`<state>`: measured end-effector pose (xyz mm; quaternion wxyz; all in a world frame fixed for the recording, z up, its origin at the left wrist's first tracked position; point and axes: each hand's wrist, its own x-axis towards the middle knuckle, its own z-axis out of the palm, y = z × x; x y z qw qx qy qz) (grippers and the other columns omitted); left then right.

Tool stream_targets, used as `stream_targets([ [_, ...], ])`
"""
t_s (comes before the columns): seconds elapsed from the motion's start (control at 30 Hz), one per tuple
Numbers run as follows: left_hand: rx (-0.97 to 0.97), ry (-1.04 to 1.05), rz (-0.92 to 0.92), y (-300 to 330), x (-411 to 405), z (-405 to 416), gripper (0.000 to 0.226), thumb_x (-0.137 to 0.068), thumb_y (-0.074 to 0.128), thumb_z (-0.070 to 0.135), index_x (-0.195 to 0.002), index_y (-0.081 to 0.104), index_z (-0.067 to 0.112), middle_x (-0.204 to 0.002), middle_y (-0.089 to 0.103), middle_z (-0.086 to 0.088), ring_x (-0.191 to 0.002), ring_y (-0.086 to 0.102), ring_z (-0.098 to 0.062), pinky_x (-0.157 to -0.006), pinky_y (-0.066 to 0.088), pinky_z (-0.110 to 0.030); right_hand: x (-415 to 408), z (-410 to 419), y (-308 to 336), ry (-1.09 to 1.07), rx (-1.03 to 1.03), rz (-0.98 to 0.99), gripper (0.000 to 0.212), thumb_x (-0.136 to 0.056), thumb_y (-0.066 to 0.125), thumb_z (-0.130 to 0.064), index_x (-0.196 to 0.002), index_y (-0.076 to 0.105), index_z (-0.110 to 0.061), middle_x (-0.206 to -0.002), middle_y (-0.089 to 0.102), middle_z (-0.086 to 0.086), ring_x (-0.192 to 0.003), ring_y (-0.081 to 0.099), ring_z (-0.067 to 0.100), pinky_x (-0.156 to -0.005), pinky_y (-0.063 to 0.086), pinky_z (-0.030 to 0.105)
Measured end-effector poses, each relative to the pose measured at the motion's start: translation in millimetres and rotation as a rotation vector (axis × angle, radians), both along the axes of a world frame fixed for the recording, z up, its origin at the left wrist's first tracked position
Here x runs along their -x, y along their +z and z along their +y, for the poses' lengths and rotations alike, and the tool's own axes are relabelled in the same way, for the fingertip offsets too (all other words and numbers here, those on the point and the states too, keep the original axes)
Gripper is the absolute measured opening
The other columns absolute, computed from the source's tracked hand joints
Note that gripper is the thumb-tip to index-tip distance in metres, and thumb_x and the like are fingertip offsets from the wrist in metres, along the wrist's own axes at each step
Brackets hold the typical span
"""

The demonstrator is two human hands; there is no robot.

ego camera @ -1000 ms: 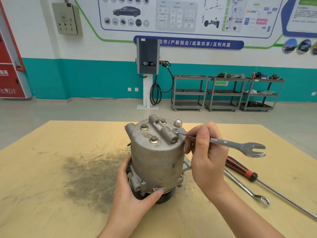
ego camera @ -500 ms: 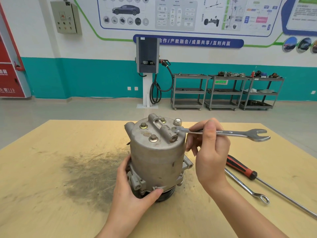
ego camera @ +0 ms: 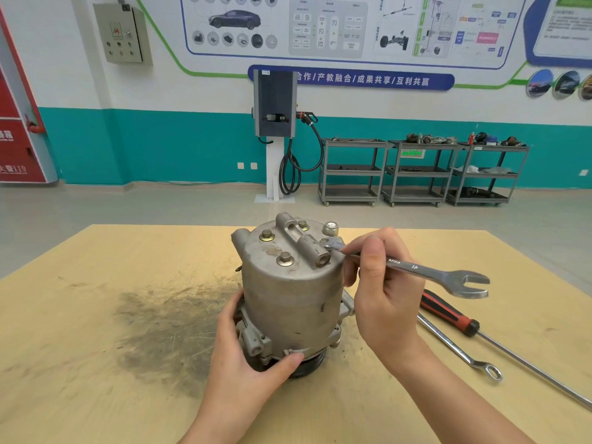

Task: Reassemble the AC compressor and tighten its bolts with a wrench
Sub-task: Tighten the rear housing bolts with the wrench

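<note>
The grey AC compressor (ego camera: pixel 293 293) stands upright on the wooden table (ego camera: pixel 96 315), its top cover showing several bolts (ego camera: pixel 284 259). My left hand (ego camera: pixel 246 366) grips the compressor's base from the left and front, thumb hooked along the lower rim. A silver combination wrench (ego camera: pixel 426 272) has its ring end seated on a bolt at the cover's right edge, open jaw pointing right. My right hand (ego camera: pixel 384 302) holds the wrench shank between thumb and fingers, close to the ring end.
To the right on the table lie a second slim wrench (ego camera: pixel 461 350) and a red-and-black handled screwdriver (ego camera: pixel 448 314) with a long shaft. A dark greasy smear (ego camera: pixel 166 322) marks the table left of the compressor. Grey shelf carts (ego camera: pixel 416 171) stand along the far wall.
My right hand swung the wrench handle away from me, then back toward me, about the bolt. The left hand and compressor stayed put.
</note>
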<state>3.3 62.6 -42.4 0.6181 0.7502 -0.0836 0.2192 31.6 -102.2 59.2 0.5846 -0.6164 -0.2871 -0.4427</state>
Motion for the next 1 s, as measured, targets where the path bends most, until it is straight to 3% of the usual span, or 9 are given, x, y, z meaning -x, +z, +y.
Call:
stream_targets([
  [0.27,-0.006,0.004,0.004,0,0,0,0.102,-0.039,0.085,0.065,-0.117,0.020,0.081,-0.125,0.034,0.054,-0.124,0.038,0.020,-0.097,0.036,-0.018,2,-1,1,-0.049,0.006,0.001,0.038,-0.102,0.038,-0.036,-0.080,0.057,-0.011,-0.056,0.050,0.000,-0.048,0.050,0.017,-0.046,0.038,0.030],
  [0.43,0.004,-0.007,-0.001,0,0,0,0.102,-0.040,0.085,0.061,-0.117,0.020,0.081,-0.127,0.036,0.051,-0.125,0.040,0.017,-0.097,0.037,-0.017,5,-4,13,-0.030,-0.074,0.069,0.033,-0.100,0.036,-0.032,-0.079,0.056,-0.019,-0.055,0.054,0.005,-0.046,0.046,0.005,-0.049,0.034,0.013],
  [0.57,0.024,-0.018,0.016,-1,0,1,0.104,-0.040,0.085,0.061,-0.118,0.020,0.080,-0.128,0.038,0.049,-0.123,0.041,0.019,-0.092,0.037,-0.013,11,-26,34,0.006,-0.165,0.103,0.031,-0.101,0.035,-0.039,-0.081,0.057,-0.030,-0.061,0.059,0.002,-0.047,0.043,0.029,-0.039,0.026,0.029],
  [0.63,0.024,-0.016,0.015,-2,0,1,0.104,-0.040,0.085,0.061,-0.119,0.021,0.079,-0.128,0.038,0.049,-0.123,0.041,0.019,-0.091,0.038,-0.013,11,-49,39,-0.049,-0.123,0.118,0.029,-0.103,0.036,-0.036,-0.083,0.057,-0.028,-0.062,0.060,-0.001,-0.051,0.051,0.024,-0.039,0.029,0.029],
  [0.73,0.029,-0.018,0.009,-3,-1,1,0.104,-0.041,0.086,0.058,-0.122,0.023,0.076,-0.130,0.038,0.048,-0.124,0.042,0.016,-0.097,0.039,-0.021,6,-85,24,-0.191,0.129,0.284,0.024,-0.103,0.042,-0.026,-0.086,0.058,-0.026,-0.070,0.063,0.000,-0.062,0.059,0.014,-0.051,0.042,0.020],
  [0.83,0.031,-0.018,0.012,-3,-2,1,0.104,-0.041,0.086,0.057,-0.123,0.023,0.075,-0.131,0.038,0.046,-0.124,0.042,0.017,-0.098,0.040,-0.023,9,-109,-13,-0.287,0.469,0.492,0.016,-0.097,0.052,-0.021,-0.088,0.062,-0.029,-0.076,0.066,-0.009,-0.069,0.062,0.010,-0.064,0.052,0.035],
  [0.9,0.021,-0.016,0.004,-3,0,0,0.103,-0.042,0.085,0.059,-0.122,0.023,0.075,-0.131,0.037,0.047,-0.122,0.041,0.019,-0.095,0.039,-0.018,15,-120,-38,-0.376,0.743,0.447,0.013,-0.095,0.055,-0.024,-0.091,0.066,-0.028,-0.080,0.064,-0.015,-0.071,0.062,0.007,-0.058,0.054,0.040],
  [1.0,0.023,-0.015,0.000,-1,1,0,0.101,-0.044,0.085,0.058,-0.122,0.024,0.075,-0.131,0.038,0.045,-0.122,0.041,0.019,-0.090,0.039,-0.013,21,-128,-58,-0.510,1.183,0.250,0.016,-0.084,0.074,-0.026,-0.098,0.071,-0.033,-0.085,0.062,-0.017,-0.070,0.063,0.009,-0.041,0.047,0.027],
])
